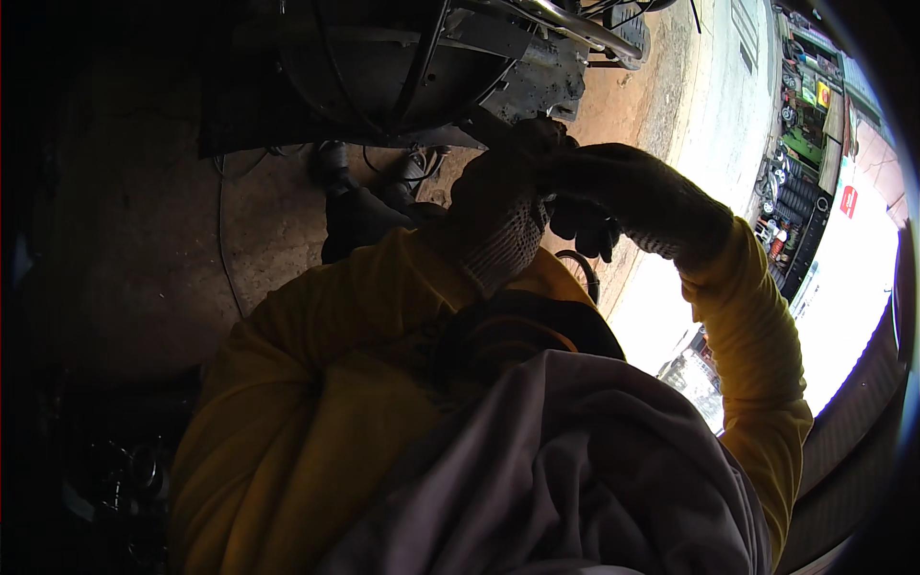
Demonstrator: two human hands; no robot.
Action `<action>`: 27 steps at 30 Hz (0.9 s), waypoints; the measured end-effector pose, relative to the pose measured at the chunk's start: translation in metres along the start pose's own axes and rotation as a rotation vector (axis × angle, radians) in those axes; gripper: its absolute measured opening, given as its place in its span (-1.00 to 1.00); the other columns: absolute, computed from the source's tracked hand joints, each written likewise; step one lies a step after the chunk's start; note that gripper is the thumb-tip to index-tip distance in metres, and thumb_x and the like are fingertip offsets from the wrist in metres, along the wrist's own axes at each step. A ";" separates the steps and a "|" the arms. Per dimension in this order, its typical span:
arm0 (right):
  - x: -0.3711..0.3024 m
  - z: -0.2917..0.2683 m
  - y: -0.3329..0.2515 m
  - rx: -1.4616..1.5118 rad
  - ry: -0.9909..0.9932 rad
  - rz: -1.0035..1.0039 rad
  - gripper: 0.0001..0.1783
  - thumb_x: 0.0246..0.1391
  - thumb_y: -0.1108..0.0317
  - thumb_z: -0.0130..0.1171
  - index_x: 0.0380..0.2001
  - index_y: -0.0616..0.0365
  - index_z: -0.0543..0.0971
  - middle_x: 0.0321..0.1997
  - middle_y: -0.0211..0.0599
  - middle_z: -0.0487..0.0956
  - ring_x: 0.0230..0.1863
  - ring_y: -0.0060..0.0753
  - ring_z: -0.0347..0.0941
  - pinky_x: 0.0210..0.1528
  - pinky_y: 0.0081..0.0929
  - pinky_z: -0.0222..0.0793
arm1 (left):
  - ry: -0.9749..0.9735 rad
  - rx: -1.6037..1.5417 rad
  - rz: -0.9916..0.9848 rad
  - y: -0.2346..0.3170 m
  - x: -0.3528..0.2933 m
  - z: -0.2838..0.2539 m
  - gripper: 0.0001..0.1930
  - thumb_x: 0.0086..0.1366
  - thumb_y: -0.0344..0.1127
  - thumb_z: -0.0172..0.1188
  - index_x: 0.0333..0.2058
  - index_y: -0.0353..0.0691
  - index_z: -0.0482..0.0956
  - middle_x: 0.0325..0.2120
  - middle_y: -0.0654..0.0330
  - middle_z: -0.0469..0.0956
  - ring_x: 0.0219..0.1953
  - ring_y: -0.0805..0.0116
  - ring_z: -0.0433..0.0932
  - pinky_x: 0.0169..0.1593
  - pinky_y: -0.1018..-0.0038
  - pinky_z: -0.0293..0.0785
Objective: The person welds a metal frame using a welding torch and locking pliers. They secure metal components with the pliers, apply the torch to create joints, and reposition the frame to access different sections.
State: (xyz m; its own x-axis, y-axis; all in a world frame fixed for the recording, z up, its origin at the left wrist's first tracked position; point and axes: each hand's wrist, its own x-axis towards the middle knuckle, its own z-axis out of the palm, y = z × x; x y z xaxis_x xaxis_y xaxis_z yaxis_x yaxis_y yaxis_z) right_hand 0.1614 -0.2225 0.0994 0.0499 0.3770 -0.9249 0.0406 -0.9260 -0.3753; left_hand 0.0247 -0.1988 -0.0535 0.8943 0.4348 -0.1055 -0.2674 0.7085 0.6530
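My left hand (500,187) and my right hand (637,187), both in dark work gloves with pale knitted cuffs, meet in front of my chest. The fingers of my left hand are curled, and my right hand reaches across against them. Its lower fingers bend downward. Both hands look closed around something small and dark, whose kind is lost in shadow. A flat grey strip (484,125) shows just beyond my left hand; whether I hold it I cannot tell. Farther off, a dark metal plate (561,86) lies beside a large round dark frame (383,81) with bars across it.
A silvery metal tube (580,29) runs along the far edge. Thin black cable (222,230) trails over the brown floor (144,211) at left. My dark-clad leg (359,220) stands below the frame. Dim metal parts (144,470) sit at lower left. Bright street at right, with parked motorbikes (774,182).
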 end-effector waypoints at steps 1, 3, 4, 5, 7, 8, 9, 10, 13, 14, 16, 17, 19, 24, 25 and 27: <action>-0.002 -0.002 0.006 0.002 -0.014 -0.095 -0.49 0.46 -0.05 0.01 -0.08 0.23 0.66 -0.35 -0.31 0.65 -0.40 -0.57 0.56 -0.36 -0.59 0.42 | 0.102 -0.395 -0.194 0.015 -0.005 0.006 -0.63 0.43 -0.52 0.12 0.19 -0.18 0.46 -0.10 0.16 0.61 -0.04 0.41 0.62 0.01 0.46 0.57; -0.003 -0.007 0.005 0.114 0.200 -0.230 -0.42 0.45 -0.10 -0.03 0.08 0.24 0.61 -0.19 -0.16 0.69 -0.18 -0.43 0.63 -0.06 -0.45 0.53 | 0.229 -0.765 -0.369 0.034 -0.008 0.006 -0.63 0.49 -0.50 0.07 0.23 -0.21 0.42 -0.06 0.18 0.57 -0.01 0.46 0.57 0.04 0.48 0.54; -0.002 -0.015 0.015 0.225 0.221 -0.246 -0.31 0.47 -0.18 -0.12 0.24 0.24 0.50 -0.05 -0.10 0.68 -0.05 -0.33 0.63 0.11 -0.34 0.50 | 0.177 -0.684 -0.408 0.037 -0.010 0.002 -0.63 0.53 -0.46 0.03 0.26 -0.22 0.39 -0.04 0.19 0.55 -0.01 0.46 0.56 0.07 0.47 0.52; -0.003 -0.018 0.040 0.339 0.297 -0.430 -0.29 0.49 -0.18 -0.18 0.30 0.25 0.43 -0.01 -0.10 0.66 -0.04 -0.31 0.63 0.13 -0.31 0.51 | 0.137 -0.631 -0.450 0.040 -0.014 0.000 -0.63 0.55 -0.44 0.01 0.27 -0.23 0.38 -0.03 0.19 0.54 -0.01 0.47 0.55 0.08 0.46 0.51; 0.003 -0.027 0.076 0.471 0.427 -0.566 -0.29 0.54 -0.13 -0.33 0.29 0.29 0.43 0.08 -0.08 0.63 -0.03 -0.28 0.62 0.12 -0.29 0.52 | 0.142 -0.610 -0.522 0.048 -0.018 -0.010 -0.66 0.56 -0.32 0.01 0.24 -0.20 0.40 -0.05 0.18 0.55 -0.01 0.41 0.56 0.12 0.41 0.52; 0.007 -0.028 0.104 0.528 0.556 -0.540 -0.33 0.54 -0.08 -0.29 0.28 0.31 0.43 0.07 -0.07 0.63 -0.03 -0.27 0.62 0.12 -0.28 0.52 | 0.163 -0.635 -0.587 0.050 -0.019 -0.015 -0.68 0.56 -0.22 0.03 0.20 -0.16 0.45 -0.08 0.17 0.57 -0.02 0.36 0.58 0.14 0.37 0.53; 0.015 -0.028 0.132 0.577 0.676 -0.512 -0.37 0.54 -0.04 -0.24 0.27 0.32 0.43 0.07 -0.05 0.63 -0.03 -0.26 0.62 0.13 -0.26 0.53 | 0.189 -0.662 -0.642 0.053 -0.019 -0.020 -0.68 0.56 -0.13 0.05 0.15 -0.12 0.49 -0.11 0.16 0.59 -0.02 0.31 0.60 0.16 0.33 0.54; 0.027 -0.030 0.162 0.622 0.747 -0.454 -0.47 0.51 0.07 -0.09 0.25 0.29 0.47 0.04 -0.09 0.63 -0.03 -0.27 0.62 0.09 -0.30 0.56 | 0.178 -0.636 -0.656 0.056 -0.023 -0.022 -0.68 0.56 -0.13 0.05 0.15 -0.12 0.49 -0.11 0.16 0.59 -0.02 0.31 0.60 0.16 0.33 0.54; 0.077 -0.037 0.273 0.926 0.703 -0.293 -0.51 0.39 0.09 0.15 0.19 0.22 0.53 -0.02 -0.14 0.66 -0.08 -0.26 0.65 0.02 -0.30 0.62 | 0.336 -0.502 -0.643 0.061 -0.043 -0.037 -0.69 0.53 -0.10 0.08 0.08 -0.13 0.52 -0.13 0.15 0.61 0.04 0.22 0.61 0.20 0.26 0.56; 0.097 -0.035 0.316 1.057 0.652 -0.285 -0.54 0.38 0.13 0.17 0.17 0.23 0.53 -0.01 -0.15 0.66 -0.09 -0.26 0.65 -0.02 -0.29 0.64 | 0.356 -0.480 -0.655 0.060 -0.046 -0.048 -0.68 0.54 -0.12 0.06 0.10 -0.17 0.51 -0.10 0.13 0.61 0.07 0.19 0.60 0.21 0.23 0.57; 0.134 -0.035 0.356 1.083 0.596 -0.174 -0.56 0.34 0.17 0.21 0.13 0.25 0.56 -0.22 -0.29 0.65 -0.24 -0.38 0.64 -0.15 -0.43 0.60 | 0.382 -0.439 -0.665 0.060 -0.050 -0.055 -0.67 0.55 -0.14 0.05 0.12 -0.20 0.49 -0.07 0.11 0.60 0.10 0.16 0.60 0.23 0.19 0.58; 0.165 -0.041 0.382 1.110 0.587 -0.181 -0.56 0.34 0.17 0.21 0.13 0.25 0.56 -0.22 -0.29 0.65 -0.24 -0.38 0.64 -0.15 -0.43 0.60 | 0.431 -0.301 -0.655 0.060 -0.051 -0.051 -0.64 0.55 -0.15 0.04 0.14 -0.25 0.47 -0.04 0.09 0.60 0.09 0.16 0.60 0.24 0.18 0.57; 0.220 -0.056 0.416 0.918 0.571 0.003 -0.55 0.32 0.14 0.22 0.11 0.25 0.59 -0.36 -0.39 0.61 -0.32 -0.45 0.61 -0.22 -0.52 0.53 | 0.470 -0.139 -0.657 0.058 -0.057 -0.055 -0.61 0.55 -0.15 0.04 0.17 -0.29 0.45 -0.02 0.08 0.59 0.08 0.16 0.60 0.24 0.17 0.57; 0.294 -0.116 0.352 0.131 0.849 0.004 -0.44 0.19 -0.06 0.24 0.10 0.10 0.63 -0.03 -0.04 0.67 -0.05 -0.09 0.62 -0.01 -0.21 0.52 | 0.219 1.438 -0.426 0.034 -0.106 -0.103 -0.66 0.48 -0.19 0.14 0.09 -0.29 0.54 0.02 -0.01 0.54 0.09 0.11 0.58 0.11 0.27 0.59; 0.304 -0.132 0.337 -0.002 0.850 0.015 -0.41 0.16 -0.12 0.22 0.13 0.00 0.62 0.13 0.07 0.63 0.18 0.09 0.57 0.15 -0.05 0.49 | 0.232 1.458 -0.433 0.028 -0.115 -0.099 -0.66 0.48 -0.19 0.14 0.09 -0.29 0.54 0.02 -0.01 0.54 0.09 0.11 0.58 0.11 0.27 0.59; 0.326 -0.158 0.324 -0.048 0.905 0.049 -0.41 0.17 -0.14 0.20 0.12 0.00 0.64 0.15 0.07 0.62 0.19 0.08 0.57 0.17 -0.04 0.49 | 0.484 1.227 -0.657 0.017 -0.129 -0.091 -0.76 0.42 -0.27 0.17 -0.03 -0.24 0.60 0.01 -0.07 0.53 0.07 -0.01 0.58 0.03 0.22 0.59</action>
State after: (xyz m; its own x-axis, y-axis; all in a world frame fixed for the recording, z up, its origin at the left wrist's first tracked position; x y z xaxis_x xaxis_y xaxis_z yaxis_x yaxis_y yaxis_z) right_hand 0.3483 -0.3966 -0.3145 0.8171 0.2269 -0.5300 0.0585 -0.9472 -0.3154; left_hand -0.1277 -0.1922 -0.0970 0.4619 0.5429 -0.7014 0.8157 0.0505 0.5763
